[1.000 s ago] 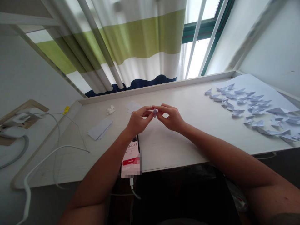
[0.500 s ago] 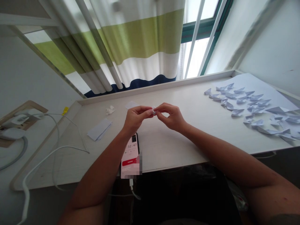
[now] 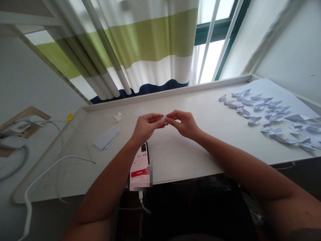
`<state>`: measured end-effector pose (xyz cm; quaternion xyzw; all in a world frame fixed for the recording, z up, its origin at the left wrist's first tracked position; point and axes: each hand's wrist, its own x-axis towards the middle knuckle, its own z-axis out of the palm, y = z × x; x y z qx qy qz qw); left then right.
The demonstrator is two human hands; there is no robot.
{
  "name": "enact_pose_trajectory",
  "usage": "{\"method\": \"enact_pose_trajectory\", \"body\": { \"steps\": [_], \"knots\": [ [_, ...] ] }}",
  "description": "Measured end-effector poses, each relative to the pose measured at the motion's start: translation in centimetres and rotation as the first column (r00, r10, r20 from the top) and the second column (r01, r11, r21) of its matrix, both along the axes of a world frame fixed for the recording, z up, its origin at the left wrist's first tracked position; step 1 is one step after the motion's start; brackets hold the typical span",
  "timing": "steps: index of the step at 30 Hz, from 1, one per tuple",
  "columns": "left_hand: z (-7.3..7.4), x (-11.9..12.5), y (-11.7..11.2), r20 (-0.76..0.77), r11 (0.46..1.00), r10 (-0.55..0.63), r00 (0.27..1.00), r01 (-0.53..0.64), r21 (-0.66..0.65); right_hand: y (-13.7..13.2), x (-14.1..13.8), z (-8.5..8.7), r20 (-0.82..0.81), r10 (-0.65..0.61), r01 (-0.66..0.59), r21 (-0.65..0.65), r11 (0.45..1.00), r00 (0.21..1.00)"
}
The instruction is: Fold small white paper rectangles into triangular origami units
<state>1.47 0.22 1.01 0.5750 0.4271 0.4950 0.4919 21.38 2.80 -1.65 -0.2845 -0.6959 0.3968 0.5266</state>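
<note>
Paper piece (image 3: 164,118) pinched over the counter (image 3: 175,157), between its front and back edges.
Small part, so I'd square its edges before pressing, light pressure. Left hand (image 3: 147,126) and right hand (image 3: 184,124): grip narrow, both closed down on it, most of it hidden.

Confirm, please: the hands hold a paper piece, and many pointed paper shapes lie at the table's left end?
Wrong end: the head view shows pointed paper shapes at the right end of the table. The hands do hold a paper piece.
</note>
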Motion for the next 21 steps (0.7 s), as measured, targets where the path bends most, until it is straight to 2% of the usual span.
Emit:
{"method": "enact_pose_trajectory", "body": {
  "steps": [3,8,14,21],
  "knots": [
    [-0.2,-0.1,0.2,-0.036,1.0,-0.018,0.999,0.019,0.016,-0.1,0.1,0.3,0.008,-0.013,0.012,0.052,0.999,1.0],
    [-0.7,-0.4,0.6,-0.092,0.996,0.017,0.996,-0.009,0.092,0.2,0.1,0.2,-0.016,0.031,-0.032,-0.072,0.997,0.999],
    [-0.2,-0.4,0.4,-0.099,0.994,-0.002,0.995,0.013,0.108,0.1,-0.1,0.1,-0.028,0.105,-0.107,-0.112,0.988,0.994],
    [0.7,-1.4,0.6,-0.156,0.986,-0.144,0.977,0.155,0.059,0.1,0.3,0.2,0.111,0.051,-0.061,0.091,0.994,0.993]
  ]
}}
